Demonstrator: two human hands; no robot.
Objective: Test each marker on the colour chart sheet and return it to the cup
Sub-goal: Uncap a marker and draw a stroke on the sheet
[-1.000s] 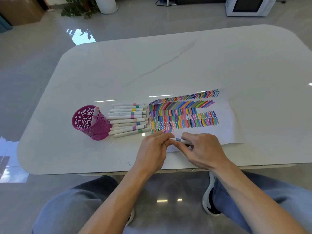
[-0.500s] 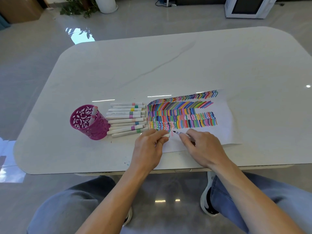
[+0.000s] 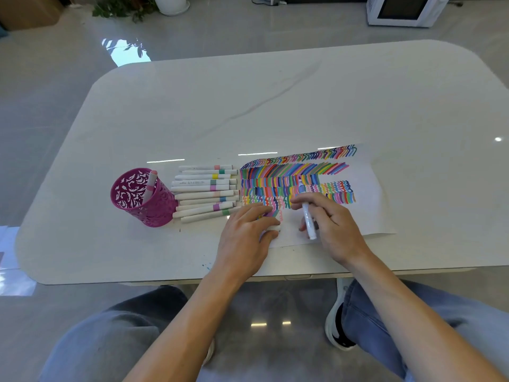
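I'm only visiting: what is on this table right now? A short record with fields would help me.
Right hand: holds an uncapped marker, tip over the coloured rows
Left hand: rests on the sheet's near edge, pinching a white cap
Colour chart sheet: flat, mostly filled with strokes
Pink openwork cup: upright, one pink-ended marker inside
Row of markers: lying side by side between cup and sheet
Table: white, rounded corners

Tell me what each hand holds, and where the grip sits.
The right hand grips the marker on its barrel, near the tip end. The left hand pinches a small white piece, likely the cap.
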